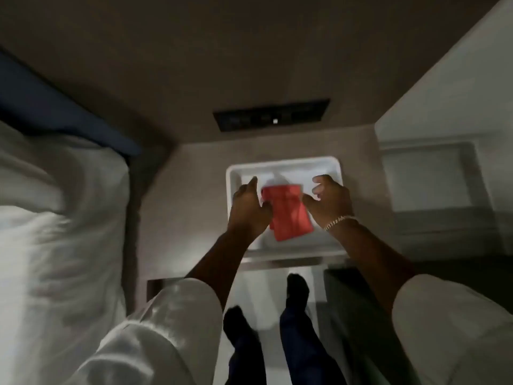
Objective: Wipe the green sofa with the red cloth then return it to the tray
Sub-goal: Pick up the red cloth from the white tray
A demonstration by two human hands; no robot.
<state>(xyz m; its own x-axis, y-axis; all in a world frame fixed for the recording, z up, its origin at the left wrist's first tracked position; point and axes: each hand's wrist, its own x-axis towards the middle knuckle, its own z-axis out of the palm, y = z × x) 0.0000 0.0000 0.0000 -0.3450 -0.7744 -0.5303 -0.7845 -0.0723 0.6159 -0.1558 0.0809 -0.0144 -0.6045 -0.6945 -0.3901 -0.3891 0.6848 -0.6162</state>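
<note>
A folded red cloth lies in a white tray on a grey bedside table. My left hand is at the cloth's left edge, with fingers apart and the thumb touching the cloth. My right hand, with a bracelet at the wrist, hovers at the cloth's right edge with fingers spread and curled; its thumb is against the cloth. Neither hand is closed around the cloth. A dark greenish surface at the lower right may be the sofa; the dim, blurred frame leaves that unclear.
A bed with white bedding and a dark blue headboard fills the left side. A black switch panel sits on the wall behind the table. A pale ledge stands to the right. My legs and feet are on the floor below.
</note>
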